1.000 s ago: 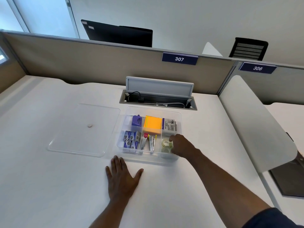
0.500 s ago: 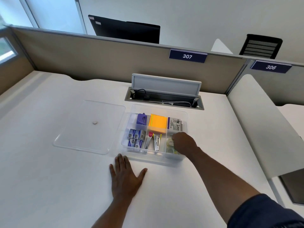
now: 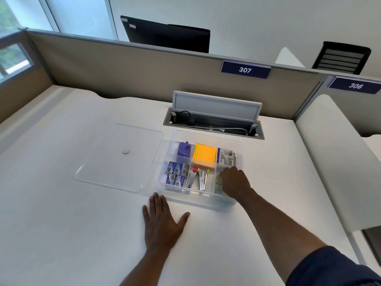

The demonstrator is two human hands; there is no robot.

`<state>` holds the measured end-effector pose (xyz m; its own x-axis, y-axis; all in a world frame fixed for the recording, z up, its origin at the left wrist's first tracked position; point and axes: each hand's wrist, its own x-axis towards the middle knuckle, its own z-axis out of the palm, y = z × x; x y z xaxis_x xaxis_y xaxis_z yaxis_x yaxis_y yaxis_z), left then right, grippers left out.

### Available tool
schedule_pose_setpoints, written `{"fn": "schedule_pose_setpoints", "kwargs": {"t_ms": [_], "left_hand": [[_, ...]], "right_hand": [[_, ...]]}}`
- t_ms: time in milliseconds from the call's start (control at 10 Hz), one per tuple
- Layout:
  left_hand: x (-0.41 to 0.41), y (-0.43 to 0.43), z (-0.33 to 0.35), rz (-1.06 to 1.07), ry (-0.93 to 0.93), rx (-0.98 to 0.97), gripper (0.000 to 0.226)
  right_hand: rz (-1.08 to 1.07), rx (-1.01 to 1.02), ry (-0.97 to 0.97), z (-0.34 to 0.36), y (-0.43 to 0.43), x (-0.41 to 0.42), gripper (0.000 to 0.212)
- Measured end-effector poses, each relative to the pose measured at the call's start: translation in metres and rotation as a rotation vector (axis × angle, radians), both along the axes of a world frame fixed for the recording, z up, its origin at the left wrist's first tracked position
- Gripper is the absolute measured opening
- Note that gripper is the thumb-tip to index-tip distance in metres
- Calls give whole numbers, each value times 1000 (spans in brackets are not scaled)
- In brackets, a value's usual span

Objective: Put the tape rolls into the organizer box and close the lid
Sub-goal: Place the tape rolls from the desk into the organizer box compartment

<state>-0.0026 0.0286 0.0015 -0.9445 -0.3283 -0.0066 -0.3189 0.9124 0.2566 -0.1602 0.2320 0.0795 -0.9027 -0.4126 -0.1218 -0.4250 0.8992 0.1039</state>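
Observation:
The clear organizer box [image 3: 206,133] stands open in the middle of the white desk. Its clear lid [image 3: 119,157] lies flat on the desk just left of it. Pale, see-through tape rolls [image 3: 218,183] lie in the box's near right compartment. My right hand [image 3: 235,181] reaches into that compartment, fingers curled down over the rolls and hiding most of them. Whether it grips a roll cannot be seen. My left hand [image 3: 162,223] rests flat on the desk in front of the box, fingers spread, holding nothing.
Other compartments hold a purple stapler [image 3: 184,149], orange sticky notes [image 3: 204,154], blue staple boxes [image 3: 177,174], metal staple removers [image 3: 199,178] and a printed packet [image 3: 226,156]. An open cable hatch [image 3: 214,124] sits behind the box. A white divider panel [image 3: 329,162] bounds the right.
My right hand has shifted slightly deeper into the near right compartment and now covers more of the tape rolls. My left hand stays flat on the desk.

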Motion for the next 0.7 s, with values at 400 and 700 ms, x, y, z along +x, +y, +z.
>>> {"fn": "schedule_pose_setpoints", "kwargs": {"t_ms": [400,700], "left_hand": [[-1,0,1,2,-1,6,104],[0,0,1,1,-2,6,103]], "right_hand": [[-28,11,-7,-2,-3,2,24],[-71,-23,-50,-1,-1,2,28]]}}
